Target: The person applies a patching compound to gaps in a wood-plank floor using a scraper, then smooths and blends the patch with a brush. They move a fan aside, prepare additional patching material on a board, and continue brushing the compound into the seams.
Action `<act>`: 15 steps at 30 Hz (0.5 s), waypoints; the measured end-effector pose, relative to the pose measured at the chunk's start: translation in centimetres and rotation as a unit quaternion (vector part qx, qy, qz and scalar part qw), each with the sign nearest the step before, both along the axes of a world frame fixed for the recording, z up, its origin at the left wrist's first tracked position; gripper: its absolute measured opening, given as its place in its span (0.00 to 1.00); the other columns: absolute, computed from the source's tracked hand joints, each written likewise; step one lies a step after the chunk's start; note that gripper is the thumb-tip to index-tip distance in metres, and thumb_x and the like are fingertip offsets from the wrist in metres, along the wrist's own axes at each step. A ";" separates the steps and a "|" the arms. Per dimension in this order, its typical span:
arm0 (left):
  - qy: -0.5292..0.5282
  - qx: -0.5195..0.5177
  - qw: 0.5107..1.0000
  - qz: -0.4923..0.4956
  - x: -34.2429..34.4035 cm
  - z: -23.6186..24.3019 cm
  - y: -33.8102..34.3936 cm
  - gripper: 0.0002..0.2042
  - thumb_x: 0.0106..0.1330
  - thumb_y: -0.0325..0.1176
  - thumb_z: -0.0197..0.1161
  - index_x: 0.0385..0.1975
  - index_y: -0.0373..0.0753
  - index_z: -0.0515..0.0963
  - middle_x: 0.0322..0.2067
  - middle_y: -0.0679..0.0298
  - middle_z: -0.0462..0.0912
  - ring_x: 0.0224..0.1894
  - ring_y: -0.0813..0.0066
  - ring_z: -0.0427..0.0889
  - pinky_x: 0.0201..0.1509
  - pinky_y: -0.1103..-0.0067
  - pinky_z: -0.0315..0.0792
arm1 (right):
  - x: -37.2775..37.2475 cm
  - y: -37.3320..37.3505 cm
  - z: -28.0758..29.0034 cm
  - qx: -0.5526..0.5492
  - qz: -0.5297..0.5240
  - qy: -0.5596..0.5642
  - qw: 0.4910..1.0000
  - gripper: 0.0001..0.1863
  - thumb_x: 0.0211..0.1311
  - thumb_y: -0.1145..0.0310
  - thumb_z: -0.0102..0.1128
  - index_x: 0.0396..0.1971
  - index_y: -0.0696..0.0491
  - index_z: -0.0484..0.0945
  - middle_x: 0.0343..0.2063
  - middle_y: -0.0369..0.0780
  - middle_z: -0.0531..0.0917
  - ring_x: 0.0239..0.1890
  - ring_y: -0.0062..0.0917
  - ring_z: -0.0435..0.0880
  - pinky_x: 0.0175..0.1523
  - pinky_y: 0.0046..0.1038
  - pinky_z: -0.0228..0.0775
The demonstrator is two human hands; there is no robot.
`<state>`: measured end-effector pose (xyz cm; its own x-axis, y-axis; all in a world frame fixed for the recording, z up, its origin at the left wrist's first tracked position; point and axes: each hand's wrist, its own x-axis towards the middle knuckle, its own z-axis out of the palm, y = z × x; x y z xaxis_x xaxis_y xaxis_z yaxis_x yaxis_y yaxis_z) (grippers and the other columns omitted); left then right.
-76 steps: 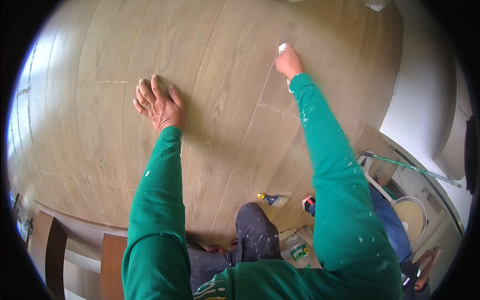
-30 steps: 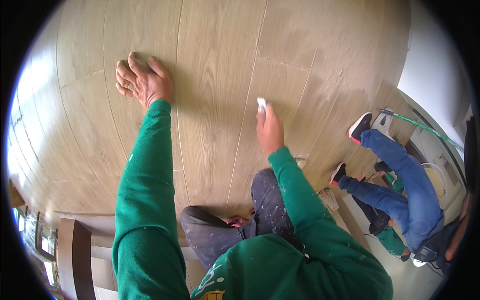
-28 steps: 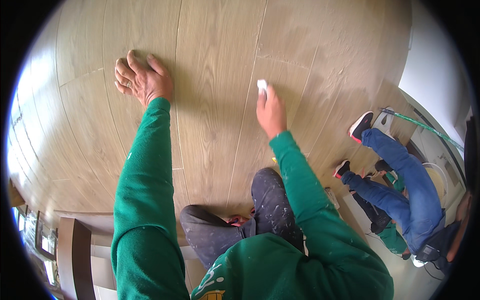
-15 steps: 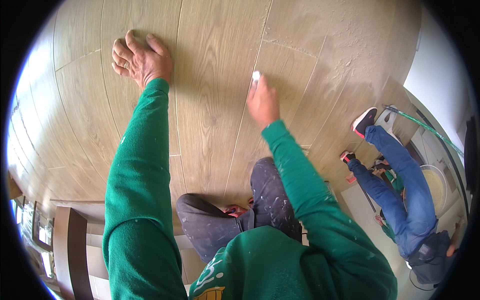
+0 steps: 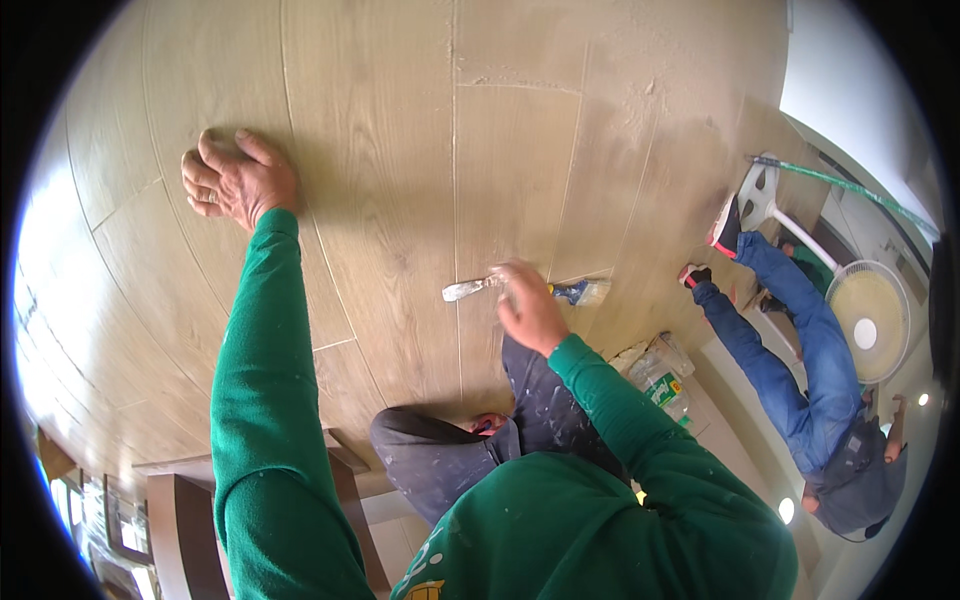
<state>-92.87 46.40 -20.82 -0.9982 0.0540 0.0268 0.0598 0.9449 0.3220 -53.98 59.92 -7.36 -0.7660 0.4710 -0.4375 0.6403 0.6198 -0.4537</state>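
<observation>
My left hand [image 5: 240, 180] rests on the wood-look plank floor [image 5: 380, 200], fingers spread, a ring on one finger, holding nothing. Nearer my knees, my right hand [image 5: 532, 305] closes on the handle end of a putty knife [image 5: 465, 289], its pale blade pointing left. Motion smears the right fingers somewhat, and they hide part of the handle. Just right of this hand lies a paintbrush [image 5: 582, 291] with blue on it and pale bristles. Thin pale lines mark the joints between the planks.
A clear plastic bottle [image 5: 664, 385] with a green label is beside my right forearm. At the right are another person's jeans [image 5: 785, 320], a standing fan [image 5: 865, 320] and a green pole [image 5: 850, 187]. Whitish residue [image 5: 650, 90] spots the far floor. Dark brown furniture [image 5: 185, 530] stands lower left.
My right hand has come back toward my knees. The white tip at its fingers earlier no longer shows there; a putty knife now does. The view has shifted, exposing the brush and bottle.
</observation>
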 end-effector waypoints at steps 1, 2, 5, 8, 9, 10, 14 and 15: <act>-0.002 -0.009 1.000 -0.001 0.1 0.1 -0.2 0.32 0.74 0.52 0.52 0.73 0.42 0.61 0.74 0.51 0.52 0.79 0.50 0.44 0.81 0.50 0.32 | 2.6 0.3 -0.6 0.007 -0.070 -0.003 0.997 0.19 0.60 0.70 0.63 0.51 0.59 0.79 0.44 0.49 0.85 0.48 0.42 0.84 0.55 0.38 0.77; -0.002 -0.015 1.000 -0.001 0.0 0.2 -0.3 0.32 0.74 0.52 0.52 0.73 0.42 0.61 0.74 0.51 0.52 0.79 0.50 0.43 0.81 0.50 0.32 | 5.7 0.7 -1.8 -0.006 -0.225 -0.085 0.971 0.17 0.64 0.68 0.64 0.50 0.58 0.79 0.43 0.47 0.85 0.45 0.38 0.85 0.51 0.38 0.78; -0.004 -0.014 1.000 -0.004 0.0 0.0 0.2 0.32 0.76 0.52 0.50 0.74 0.42 0.59 0.75 0.51 0.51 0.80 0.50 0.42 0.81 0.50 0.32 | 11.9 2.9 -5.5 -0.146 -0.616 -0.279 0.722 0.16 0.70 0.58 0.67 0.46 0.56 0.80 0.36 0.42 0.86 0.36 0.30 0.87 0.38 0.35 0.81; -0.005 -0.013 1.000 0.002 0.0 -0.2 0.2 0.31 0.76 0.51 0.50 0.74 0.42 0.60 0.75 0.51 0.51 0.80 0.51 0.42 0.81 0.51 0.32 | 13.1 2.3 -7.2 -0.179 -0.753 -0.138 0.618 0.18 0.72 0.56 0.66 0.45 0.57 0.80 0.33 0.41 0.85 0.33 0.30 0.87 0.35 0.30 0.84; -0.015 -0.011 1.000 0.004 0.0 0.1 0.3 0.31 0.75 0.51 0.50 0.74 0.43 0.60 0.75 0.51 0.51 0.80 0.51 0.42 0.81 0.51 0.32 | 14.0 1.8 -7.9 -0.187 -0.773 -0.101 0.598 0.18 0.72 0.57 0.66 0.46 0.58 0.80 0.34 0.42 0.85 0.34 0.31 0.87 0.36 0.29 0.85; -0.025 -0.009 1.000 0.006 0.0 0.5 0.6 0.31 0.75 0.51 0.50 0.74 0.43 0.60 0.76 0.51 0.51 0.80 0.51 0.42 0.81 0.51 0.32 | 14.9 1.5 -8.6 -0.170 -0.778 -0.085 0.598 0.14 0.73 0.62 0.65 0.45 0.58 0.79 0.37 0.43 0.84 0.34 0.34 0.87 0.38 0.32 0.87; -0.029 0.000 1.000 0.009 0.0 0.4 0.7 0.32 0.74 0.51 0.51 0.74 0.44 0.60 0.76 0.52 0.50 0.81 0.51 0.41 0.82 0.51 0.32 | 15.7 3.3 -7.4 -0.090 -0.831 0.066 0.544 0.05 0.71 0.74 0.56 0.44 0.56 0.75 0.34 0.38 0.80 0.31 0.30 0.84 0.33 0.33 0.85; -0.026 -0.007 1.000 0.012 -0.2 0.4 0.2 0.32 0.74 0.52 0.51 0.74 0.44 0.60 0.76 0.52 0.49 0.81 0.51 0.41 0.82 0.51 0.32 | 13.0 4.5 -5.4 -0.050 -0.805 0.074 0.587 0.08 0.71 0.73 0.54 0.47 0.57 0.74 0.32 0.38 0.79 0.32 0.28 0.84 0.33 0.32 0.81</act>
